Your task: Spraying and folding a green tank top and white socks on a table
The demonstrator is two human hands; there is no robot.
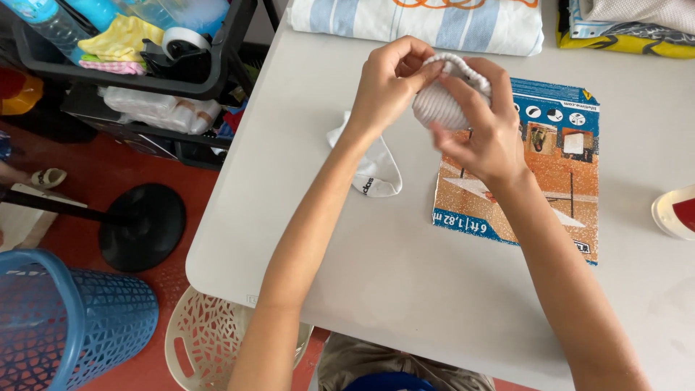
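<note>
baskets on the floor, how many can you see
2: a blue basket at the lower left, and a cream basket beside it under the table edge. Others may be hidden.

Flat rectangular printed card [550,174] on table [405,275], orange middle, blue bands top and bottom, small picture panels; partly under right hand [481,137]. Plastic-wrapped white packs [156,108] on cart shelf [108,123], upper left.

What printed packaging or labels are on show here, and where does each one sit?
Printed card: flat on the table under the right hand; rectangular, blue bands, orange picture, small icons.
Sock logo: dark print on the white sock lying beside the left hand.
Wrapped pack: lower cart shelf, upper left; clear plastic, whitish contents, print too small to tell.
</note>
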